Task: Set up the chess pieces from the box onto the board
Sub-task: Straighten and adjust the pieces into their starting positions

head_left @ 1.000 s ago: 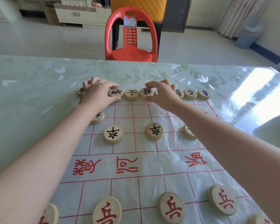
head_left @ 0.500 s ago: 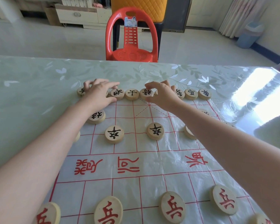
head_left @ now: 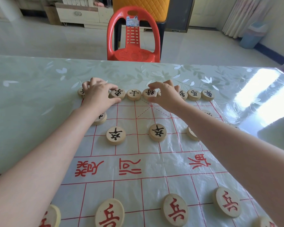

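You are working in bright daylight; strong glare is washing out the desk (head_left: 261, 99) at your right, and the wide lens is bending the edges.

Red plastic chair (head_left: 133, 36), pale tiled floor (head_left: 47, 38), curtain (head_left: 243, 15)

Pieces (head_left: 134, 94) line board (head_left: 147, 145) far edge, seemingly touching; chair (head_left: 133, 54) beyond.

Arms outstretched — left grip (head_left: 99, 94) curled palm-down, right grip (head_left: 166, 94) seemingly pinching.
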